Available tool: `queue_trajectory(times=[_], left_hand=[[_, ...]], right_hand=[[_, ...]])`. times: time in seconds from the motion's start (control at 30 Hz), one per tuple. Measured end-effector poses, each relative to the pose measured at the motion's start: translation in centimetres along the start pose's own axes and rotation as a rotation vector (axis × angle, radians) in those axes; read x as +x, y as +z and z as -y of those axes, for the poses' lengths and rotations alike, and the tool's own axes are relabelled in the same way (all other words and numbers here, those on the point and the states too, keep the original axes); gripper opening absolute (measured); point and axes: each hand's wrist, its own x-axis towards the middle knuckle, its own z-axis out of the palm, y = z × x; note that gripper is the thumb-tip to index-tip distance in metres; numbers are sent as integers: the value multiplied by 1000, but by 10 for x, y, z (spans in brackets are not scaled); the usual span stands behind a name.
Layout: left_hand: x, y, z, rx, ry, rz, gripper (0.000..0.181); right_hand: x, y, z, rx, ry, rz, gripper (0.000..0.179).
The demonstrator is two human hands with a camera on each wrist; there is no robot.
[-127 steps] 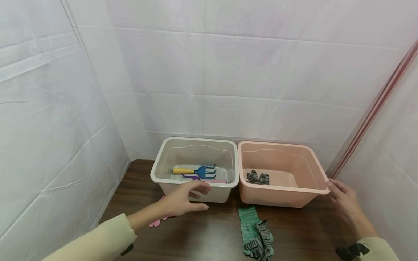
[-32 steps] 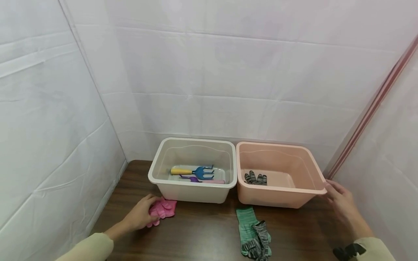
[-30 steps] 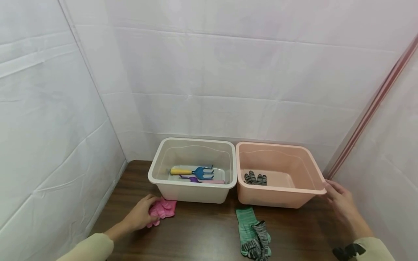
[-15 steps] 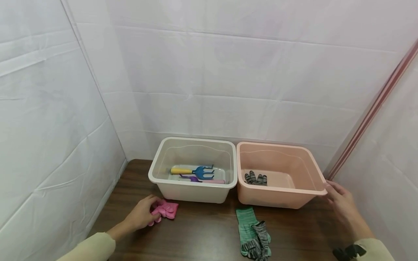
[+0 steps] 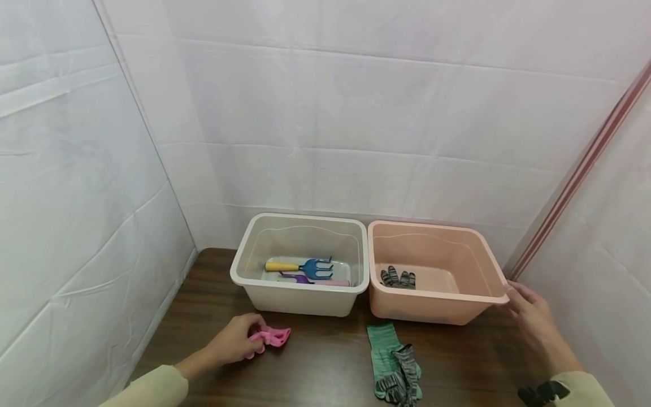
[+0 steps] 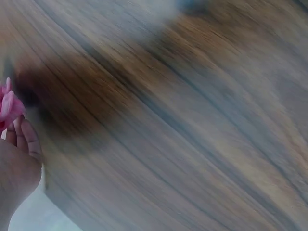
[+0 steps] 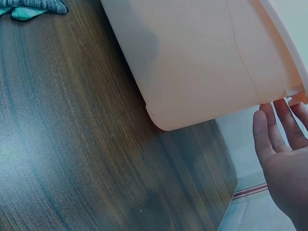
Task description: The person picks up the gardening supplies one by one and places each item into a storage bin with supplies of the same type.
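Note:
My left hand (image 5: 236, 341) pinches a pink glove (image 5: 274, 336) by its finger end, in front of the white plastic basin (image 5: 300, 301). In the left wrist view the pink glove (image 6: 9, 108) shows only at the left edge, and a dark blurred shadow lies on the wood beside it. My right hand (image 5: 536, 319) holds the front right corner of the peach plastic basin (image 5: 422, 309) by its rim. The right wrist view shows the fingers (image 7: 275, 137) under that rim. Inside the peach basin lies a grey-and-black striped glove (image 5: 399, 279), partly hidden by the front wall.
A blue hand fork with a yellow handle (image 5: 282, 266) lies in the white basin, beside a purple tool with a pink handle (image 5: 333, 283). A green glove (image 5: 382, 338) with a grey-and-black one (image 5: 408, 367) on top lies on the wooden table (image 5: 315, 367). White sheets (image 5: 325, 113) enclose the table.
My left hand has gone from above the white basin down to the pink glove, gripped it, and drawn it right and toward me. My right hand stays at the peach basin's rim.

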Motion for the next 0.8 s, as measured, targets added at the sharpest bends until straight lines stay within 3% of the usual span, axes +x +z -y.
queue_trajectory(times=[0.5,0.67,0.8], left_hand=[[21,37,-69,-169,95,91,19],[26,47,-92,-221,125,84,19],[31,53,-107,-205,173,62,19]], right_hand=[[-1,-1,-1,1,-21,9,18],[0,0,-1,-21,-8,-1,17],[0,-1,-1,-31,-7,-3,16]])
